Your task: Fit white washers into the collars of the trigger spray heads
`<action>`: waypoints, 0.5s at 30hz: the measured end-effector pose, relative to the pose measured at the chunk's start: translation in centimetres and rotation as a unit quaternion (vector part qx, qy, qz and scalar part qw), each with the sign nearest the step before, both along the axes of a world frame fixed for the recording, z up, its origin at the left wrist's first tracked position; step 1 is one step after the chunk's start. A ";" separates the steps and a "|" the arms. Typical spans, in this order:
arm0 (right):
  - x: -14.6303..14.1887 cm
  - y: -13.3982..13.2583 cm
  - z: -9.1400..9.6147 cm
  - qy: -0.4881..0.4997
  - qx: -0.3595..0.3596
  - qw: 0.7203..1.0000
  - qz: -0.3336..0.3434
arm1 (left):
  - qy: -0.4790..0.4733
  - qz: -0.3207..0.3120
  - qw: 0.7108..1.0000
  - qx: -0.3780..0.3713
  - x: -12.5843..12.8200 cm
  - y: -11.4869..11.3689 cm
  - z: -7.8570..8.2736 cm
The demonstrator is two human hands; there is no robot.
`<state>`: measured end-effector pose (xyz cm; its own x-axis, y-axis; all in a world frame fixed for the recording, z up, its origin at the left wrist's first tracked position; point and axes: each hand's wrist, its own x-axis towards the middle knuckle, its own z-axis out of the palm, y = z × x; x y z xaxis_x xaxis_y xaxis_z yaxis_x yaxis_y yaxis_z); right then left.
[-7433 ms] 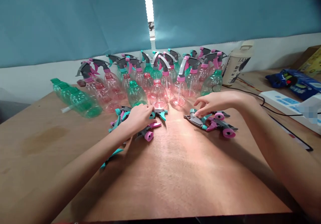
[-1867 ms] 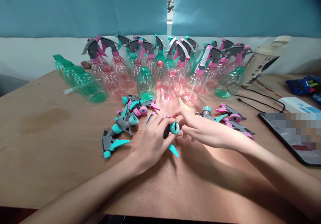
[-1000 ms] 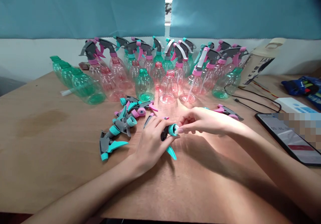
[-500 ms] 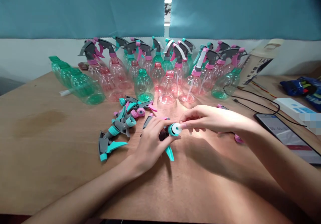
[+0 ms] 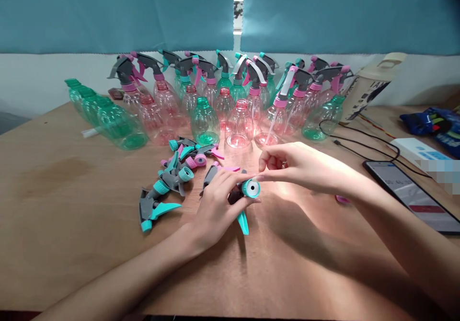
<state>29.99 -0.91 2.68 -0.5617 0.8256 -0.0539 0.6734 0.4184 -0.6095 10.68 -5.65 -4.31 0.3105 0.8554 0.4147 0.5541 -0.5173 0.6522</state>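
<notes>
My left hand (image 5: 213,208) is wrapped around a grey and teal trigger spray head (image 5: 243,223), its teal collar facing right. Inside the collar sits a white washer (image 5: 254,193) with a dark hole in its middle. My right hand (image 5: 293,165) has curled fingers, and its thumb tip touches the upper rim of the collar. Whether anything is pinched in those fingers is hidden. Left of my hands lie several loose spray heads (image 5: 176,183) in grey, teal and pink. Another spray head (image 5: 210,176) lies partly hidden behind my left hand.
Behind stand several bottles, including an open green bottle (image 5: 204,122) and an open pink bottle (image 5: 239,125), with capped ones farther back. Several green bottles (image 5: 122,124) lean in a row at left. A phone (image 5: 413,191), black cable (image 5: 366,152) and beige tumbler (image 5: 373,86) are at right.
My right fingers have shifted from the middle of the collar to its upper rim and curled more. The washer's hole is now uncovered. My left hand keeps its hold.
</notes>
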 end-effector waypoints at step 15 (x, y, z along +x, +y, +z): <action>0.1 0.1 -0.2 -0.014 0.029 0.998 0.053 | -0.005 0.003 1.000 0.012 0.0 0.1 -0.3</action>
